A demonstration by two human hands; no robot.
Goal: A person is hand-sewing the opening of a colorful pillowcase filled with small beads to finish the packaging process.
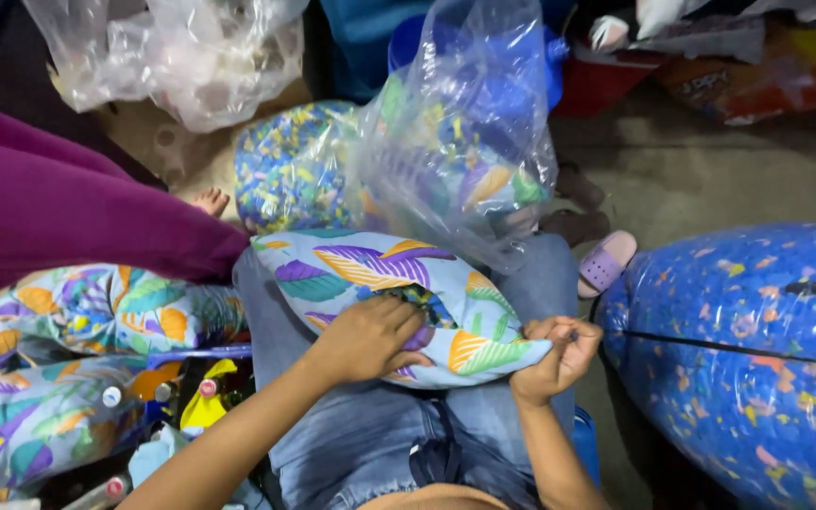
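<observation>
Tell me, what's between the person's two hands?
The leaf-print pillow on the lap: its open seam edge spans from left hand to right hand, in the head view.

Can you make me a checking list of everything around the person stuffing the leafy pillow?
Surface: pillow rests on the person's lap, in blue jeans; grey floor beyond.
Job's things: leaf-print pillow cover, its opening showing colourful foam bits; clear plastic bag of foam bits touching its far side.
Clutter: more leaf-print pillows at left; small bottles beside them; big blue sack of foam bits at right; pink sandal.
Grippers: left hand pressed into the opening; right hand pinching the cover's corner.
Cables: nothing seen.
Surroundings: another person's purple sleeve at left; clear bags behind.
</observation>
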